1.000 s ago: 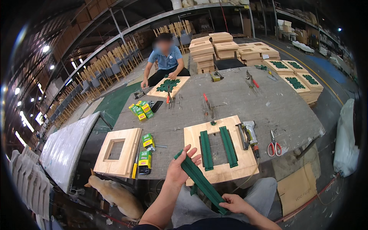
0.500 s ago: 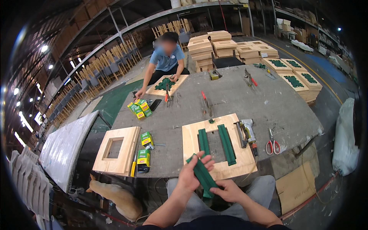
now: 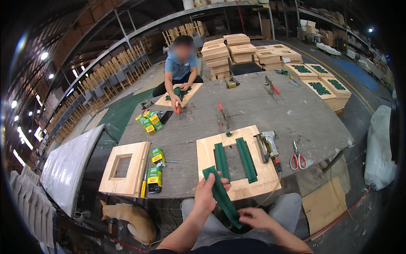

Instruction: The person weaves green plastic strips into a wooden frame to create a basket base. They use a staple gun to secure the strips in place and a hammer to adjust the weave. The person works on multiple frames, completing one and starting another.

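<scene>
Your left hand (image 3: pixel 208 195) pinches the top of the dark green webbing strap (image 3: pixel 222 198), your right hand (image 3: pixel 253 218) closes on its lower end, over your lap at the square plywood frame's (image 3: pixel 253 186) six o'clock edge. Slack could snag that edge; open tabletop lies toward twelve o'clock.

Head cam, wide fisheye, looks down-fwd over worktable (image 3: pixel 296 114), close.
</scene>
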A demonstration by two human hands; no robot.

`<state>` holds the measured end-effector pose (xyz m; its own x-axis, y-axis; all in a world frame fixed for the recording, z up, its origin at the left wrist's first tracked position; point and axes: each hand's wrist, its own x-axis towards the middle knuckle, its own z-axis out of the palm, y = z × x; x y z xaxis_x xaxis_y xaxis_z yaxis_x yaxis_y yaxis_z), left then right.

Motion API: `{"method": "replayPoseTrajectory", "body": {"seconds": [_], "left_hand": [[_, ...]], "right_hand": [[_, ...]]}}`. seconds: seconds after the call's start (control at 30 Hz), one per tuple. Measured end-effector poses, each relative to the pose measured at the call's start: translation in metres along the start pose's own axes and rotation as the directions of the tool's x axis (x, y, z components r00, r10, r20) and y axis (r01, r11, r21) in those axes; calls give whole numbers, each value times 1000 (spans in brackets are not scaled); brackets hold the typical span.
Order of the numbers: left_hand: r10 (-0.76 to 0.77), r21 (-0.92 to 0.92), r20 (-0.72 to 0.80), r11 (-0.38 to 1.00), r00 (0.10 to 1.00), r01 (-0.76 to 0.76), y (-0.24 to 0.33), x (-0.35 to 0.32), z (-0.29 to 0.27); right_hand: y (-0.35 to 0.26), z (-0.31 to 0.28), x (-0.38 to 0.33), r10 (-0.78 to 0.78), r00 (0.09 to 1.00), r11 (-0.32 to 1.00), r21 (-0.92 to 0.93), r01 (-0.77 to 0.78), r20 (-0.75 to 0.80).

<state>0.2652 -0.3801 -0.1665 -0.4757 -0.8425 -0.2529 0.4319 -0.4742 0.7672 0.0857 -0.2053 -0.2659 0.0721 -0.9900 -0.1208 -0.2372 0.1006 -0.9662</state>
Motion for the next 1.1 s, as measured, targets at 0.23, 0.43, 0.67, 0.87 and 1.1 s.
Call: {"method": "replayPoseTrajectory", "body": {"seconds": [0.23, 0.43, 0.67, 0.87, 1.1], "left_hand": [[-132, 308, 205, 949, 970, 64, -65, -44, 7], [-5, 493, 220, 863, 975, -107, -90, -50, -9], [117, 372, 133, 914, 984, -159, -71, -33, 9], [101, 348, 115, 928, 988, -136, -71, -33, 11], [14, 344, 56, 938, 998, -32, -67, -34, 7]], "right_hand": [[-77, -25, 41, 40, 984, 715, 693, 92, -171], [-68, -19, 36, 33, 950, 853, 505, 135, -309], [-64, -23, 28, -209, 861, 957, 84, 277, -464], [-63, -10, 27, -133, 830, 925, 234, 300, -541], [-64, -7, 27, -321, 780, 937, -61, 343, -537]]}}
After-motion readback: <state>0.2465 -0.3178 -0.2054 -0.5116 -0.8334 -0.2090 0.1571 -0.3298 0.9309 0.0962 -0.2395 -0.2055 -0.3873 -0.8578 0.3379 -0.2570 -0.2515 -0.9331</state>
